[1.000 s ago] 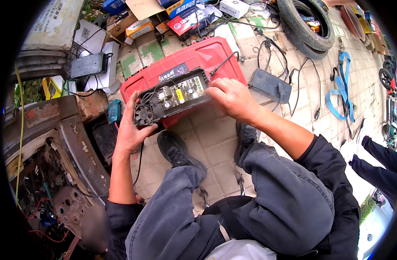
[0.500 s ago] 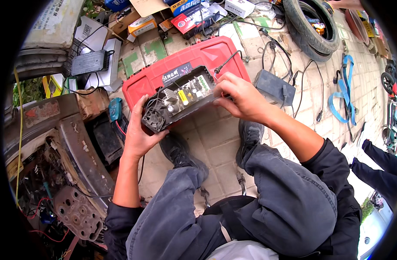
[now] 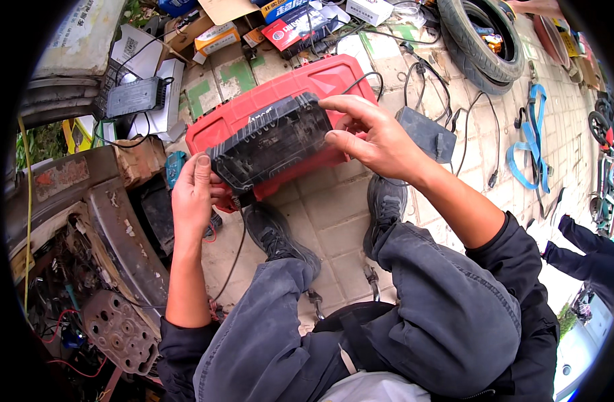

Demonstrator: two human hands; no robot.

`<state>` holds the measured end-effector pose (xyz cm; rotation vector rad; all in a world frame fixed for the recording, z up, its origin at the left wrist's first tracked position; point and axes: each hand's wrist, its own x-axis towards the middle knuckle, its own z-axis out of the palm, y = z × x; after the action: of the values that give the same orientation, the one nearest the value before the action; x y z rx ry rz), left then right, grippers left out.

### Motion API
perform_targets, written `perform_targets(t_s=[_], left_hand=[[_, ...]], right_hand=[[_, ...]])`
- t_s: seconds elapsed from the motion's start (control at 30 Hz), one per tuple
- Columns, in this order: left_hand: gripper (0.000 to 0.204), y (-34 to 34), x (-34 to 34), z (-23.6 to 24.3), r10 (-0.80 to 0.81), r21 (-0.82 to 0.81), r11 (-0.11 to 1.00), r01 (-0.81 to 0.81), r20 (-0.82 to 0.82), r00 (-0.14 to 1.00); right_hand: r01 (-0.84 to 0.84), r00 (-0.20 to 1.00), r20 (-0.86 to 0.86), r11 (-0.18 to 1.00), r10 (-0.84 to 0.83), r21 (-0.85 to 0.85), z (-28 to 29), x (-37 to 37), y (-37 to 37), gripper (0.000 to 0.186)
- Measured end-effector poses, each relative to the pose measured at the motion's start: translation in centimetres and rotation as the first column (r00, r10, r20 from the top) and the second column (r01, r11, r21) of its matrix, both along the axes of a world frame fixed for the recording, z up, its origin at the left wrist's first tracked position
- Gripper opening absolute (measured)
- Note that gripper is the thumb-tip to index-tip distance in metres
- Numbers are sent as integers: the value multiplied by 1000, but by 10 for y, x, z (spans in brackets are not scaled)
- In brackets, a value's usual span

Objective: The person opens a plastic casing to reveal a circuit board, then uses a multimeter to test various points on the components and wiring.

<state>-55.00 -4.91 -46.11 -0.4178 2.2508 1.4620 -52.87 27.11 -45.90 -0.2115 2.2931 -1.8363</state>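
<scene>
A black charger case (image 3: 273, 144) is held tilted over the red toolbox (image 3: 213, 120), its ribbed, scuffed outer shell facing me. The circuit board and fan inside are out of sight. At its left end, my left hand (image 3: 194, 197) is closed on it, thumb on the near edge and the other fingers behind. My right hand (image 3: 380, 141) grips the right end, with the index finger at the upper corner and the thumb lower down. One thin black cable (image 3: 242, 234) hangs from the left end, and another cable (image 3: 380, 80) loops out behind the right end.
Right of the toolbox lies another black charger (image 3: 424, 134) with cables. Beyond are motorcycle tyres (image 3: 478, 47) and a blue strap (image 3: 531, 147). A grey power adapter (image 3: 136, 97) rests at left, above greasy machine parts (image 3: 116, 328). Small boxes (image 3: 216, 40) crowd the far side.
The charger case has been turned over, from its open side with circuit board and fan to its outer shell. Both hands have shifted their hold at its ends.
</scene>
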Motion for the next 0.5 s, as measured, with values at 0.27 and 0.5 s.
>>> perform_targets(t_s=[0.27, 0.5], left_hand=[[49, -21, 21, 28, 47, 12, 999, -46, -107, 993], [31, -94, 90, 182, -95, -454, 870, -190, -534, 840]], right_hand=[[93, 969, 240, 988, -60, -126, 22, 29, 23, 35], [116, 982, -160, 991, -105, 66, 137, 56, 41, 30]])
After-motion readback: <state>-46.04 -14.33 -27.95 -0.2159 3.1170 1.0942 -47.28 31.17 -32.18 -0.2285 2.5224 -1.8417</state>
